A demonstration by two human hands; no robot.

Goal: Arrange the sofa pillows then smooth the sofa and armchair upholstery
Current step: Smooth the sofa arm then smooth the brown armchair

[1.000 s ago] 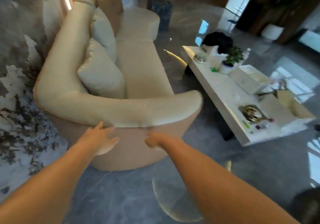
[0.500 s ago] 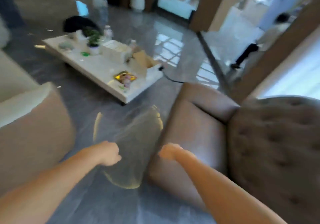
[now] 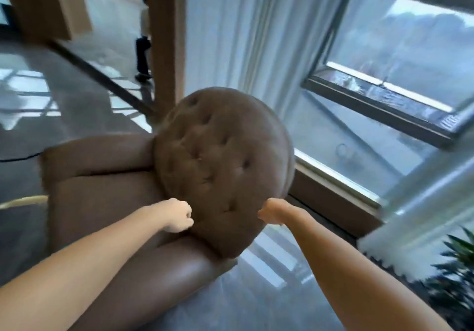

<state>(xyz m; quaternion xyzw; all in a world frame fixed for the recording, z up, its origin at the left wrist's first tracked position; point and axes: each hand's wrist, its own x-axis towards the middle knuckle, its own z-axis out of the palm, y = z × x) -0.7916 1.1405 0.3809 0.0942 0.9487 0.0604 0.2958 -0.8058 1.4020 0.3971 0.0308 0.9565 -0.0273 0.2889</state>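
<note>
Now armchair (image 3: 143,189) backrest between left hand (image 3: 178,215), right hand (image 3: 272,211)

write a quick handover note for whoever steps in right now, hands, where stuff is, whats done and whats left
Left hand: closed in a fist at the left edge of the brown armchair's round tufted backrest; whether it grips fabric cannot be told.
Right hand: also curled shut, at the backrest's right edge.
Armchair: by the window and white curtain, near armrest below the hands.
Sofa and pillows: out of view, so their state cannot be confirmed.
Left: smooth the armchair's backrest, seat and armrests.
</note>
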